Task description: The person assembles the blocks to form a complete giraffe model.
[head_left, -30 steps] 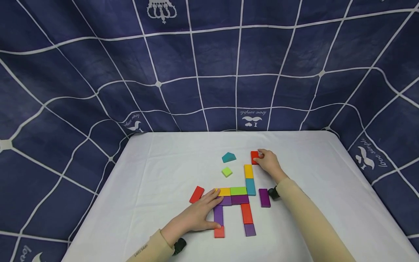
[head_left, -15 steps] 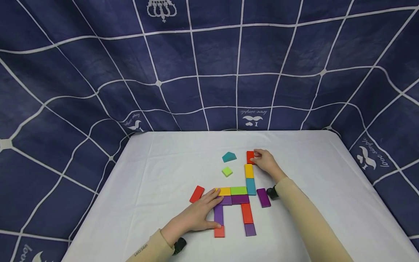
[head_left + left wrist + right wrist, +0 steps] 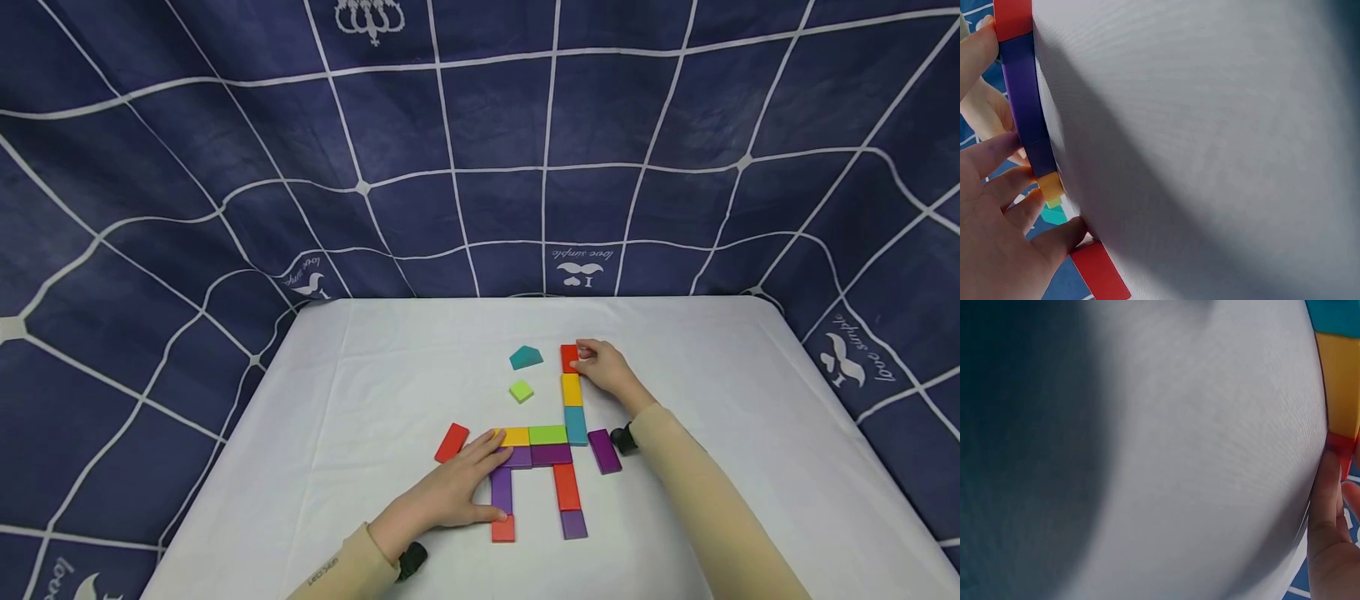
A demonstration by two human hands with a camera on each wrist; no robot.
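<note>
At the top of a column of flat blocks, my right hand (image 3: 611, 372) holds a red block (image 3: 568, 357) by its right side with thumb and fingers. This block lines up above a yellow block (image 3: 572, 390), with a teal block (image 3: 576, 427) below that. In the right wrist view, a finger (image 3: 1324, 494) meets the red block's side. My left hand (image 3: 450, 492) lies spread over the left part of the arrangement. Its fingertips touch a yellow block (image 3: 516, 437) and a purple block (image 3: 517, 457); the thumb rests at a small red block (image 3: 503, 531).
A loose red block (image 3: 452, 442) lies left of the arrangement, and a dark purple block (image 3: 604, 452) lies right, near the right wrist camera (image 3: 624, 440). A teal angled block (image 3: 527, 357) and a green square block (image 3: 521, 391) sit left of the column. White cloth covers the table (image 3: 360, 375).
My right hand has slid the red block leftward until it lines up above the yellow block. The dark purple block has shifted slightly and tilted. My left hand has stayed in place.
</note>
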